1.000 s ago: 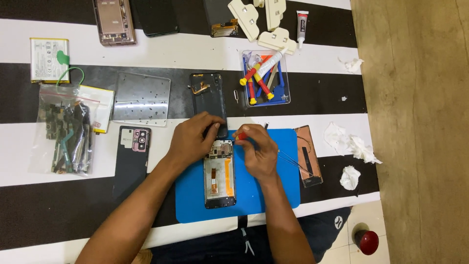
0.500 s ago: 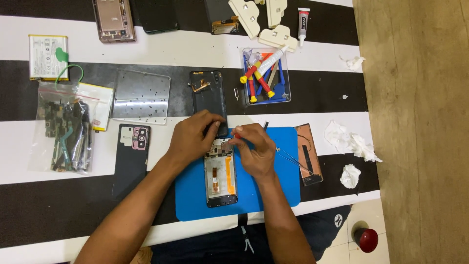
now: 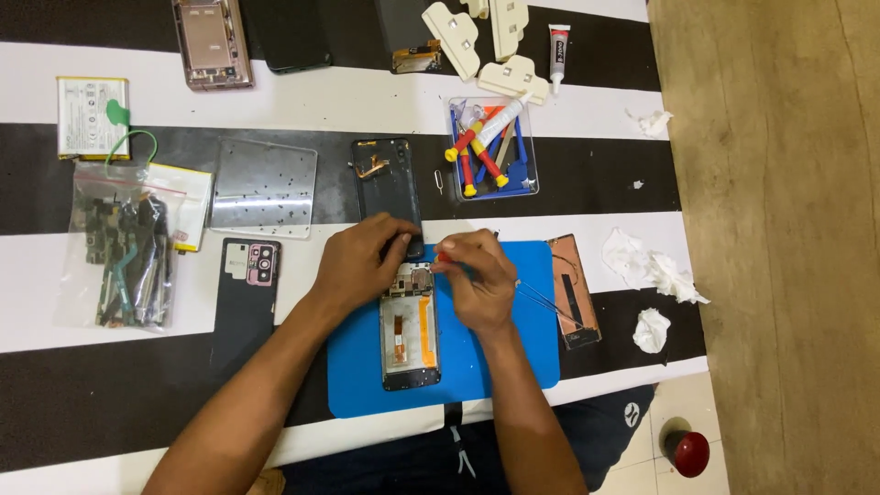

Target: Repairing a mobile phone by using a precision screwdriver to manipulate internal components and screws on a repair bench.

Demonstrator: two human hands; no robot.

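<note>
Right hand pinches a red-handled screwdriver; left hand steadies the opened phone. A slip could gouge the board at twelve o'clock.

The table has black and white stripes. On it lie a blue mat, a clear tool tray, white tissues and a bag of parts.

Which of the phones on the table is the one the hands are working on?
The opened phone lying on the blue mat. The left hand and right hand both rest at its top end. The other phone bodies lie off the mat, untouched.
</note>
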